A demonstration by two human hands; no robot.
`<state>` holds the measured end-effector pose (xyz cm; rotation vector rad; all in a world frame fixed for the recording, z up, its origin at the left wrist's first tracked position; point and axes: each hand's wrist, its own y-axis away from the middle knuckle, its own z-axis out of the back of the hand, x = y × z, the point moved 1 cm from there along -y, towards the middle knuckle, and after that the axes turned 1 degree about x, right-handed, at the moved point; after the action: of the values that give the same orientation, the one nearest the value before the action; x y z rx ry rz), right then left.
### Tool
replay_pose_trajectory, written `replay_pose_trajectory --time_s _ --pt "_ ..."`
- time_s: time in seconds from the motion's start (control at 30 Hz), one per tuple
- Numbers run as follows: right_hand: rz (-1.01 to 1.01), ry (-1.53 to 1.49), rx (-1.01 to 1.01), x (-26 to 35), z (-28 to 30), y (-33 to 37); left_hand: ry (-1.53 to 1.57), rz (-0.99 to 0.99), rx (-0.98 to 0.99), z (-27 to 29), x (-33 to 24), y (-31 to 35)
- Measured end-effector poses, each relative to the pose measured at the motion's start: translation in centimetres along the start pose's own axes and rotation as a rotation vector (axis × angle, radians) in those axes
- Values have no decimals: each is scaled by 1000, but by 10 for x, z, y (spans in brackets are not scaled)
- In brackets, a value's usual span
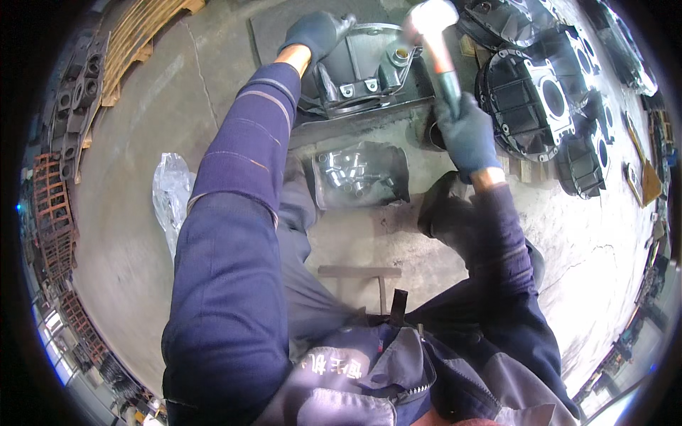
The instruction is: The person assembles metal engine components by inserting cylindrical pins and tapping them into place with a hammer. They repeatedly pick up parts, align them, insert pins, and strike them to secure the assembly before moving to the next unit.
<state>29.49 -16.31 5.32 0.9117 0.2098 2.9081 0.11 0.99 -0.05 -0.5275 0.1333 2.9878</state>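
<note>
- The left hand [316,35] is at the big metal case [366,57], beyond the box [401,170]; nobody can tell its grip;
- the right hand [465,138] holds a hammer [446,82], beyond the box, rightward;
- metal bits [355,176] remain inside the box; work looks unfinished; how much is done is unclear.

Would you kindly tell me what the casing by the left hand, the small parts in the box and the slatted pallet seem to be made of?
Casing: probably cast metal, dull dark grey, given its ribs and holes.
Small parts: likely bare metal, silvery, from their bright glints.
Pallet: seemingly unpainted wood, judging by its tan slats.
</note>
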Motion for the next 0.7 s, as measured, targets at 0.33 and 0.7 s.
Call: replay_pose_trajectory --time_s 0.33,0.7 --pt "-363 -800 302 -60 -124 126 -37 -60 -126 -9 10 -17" --pt "-743 -642 573 -83 -282 157 6 -89 -87 6 -4 -2"
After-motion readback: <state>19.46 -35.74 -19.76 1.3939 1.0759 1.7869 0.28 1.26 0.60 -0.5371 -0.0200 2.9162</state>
